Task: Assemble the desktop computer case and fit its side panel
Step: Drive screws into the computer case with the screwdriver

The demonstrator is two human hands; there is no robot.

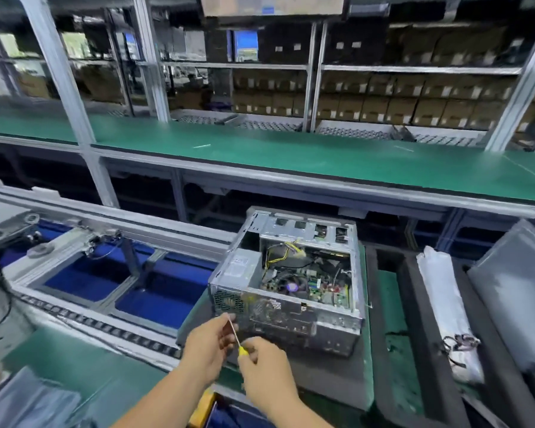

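Observation:
An open metal computer case (291,279) lies on its side on the green bench, its motherboard, cables and power supply exposed. Just in front of its rear face, my right hand (266,375) grips the yellow handle of a small screwdriver (235,335). My left hand (209,347) pinches the tip end of the screwdriver's thin shaft. A grey flat panel (516,295) leans at the far right; I cannot tell whether it is the case's side panel.
A conveyor frame with blue openings (121,282) runs on the left. A white bagged part with cables (448,310) lies in a black foam tray (414,335) to the right. A long green bench (291,152) and shelving racks stand beyond.

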